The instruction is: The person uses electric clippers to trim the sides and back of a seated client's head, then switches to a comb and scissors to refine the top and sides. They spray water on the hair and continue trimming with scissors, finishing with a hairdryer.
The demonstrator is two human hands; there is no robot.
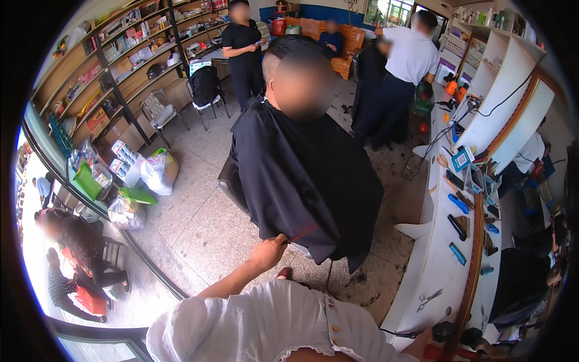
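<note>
A reddish tool is gripped by the left hand; the right hand cannot be judged. Middle left, a plastic bag is filled.

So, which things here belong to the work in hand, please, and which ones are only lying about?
Belong, it seems:
black cape
slim red tool in the left hand
perhaps scissors on the counter

Only lying about:
whitish plastic bag on the floor
blue-and-white packs beside it
</note>
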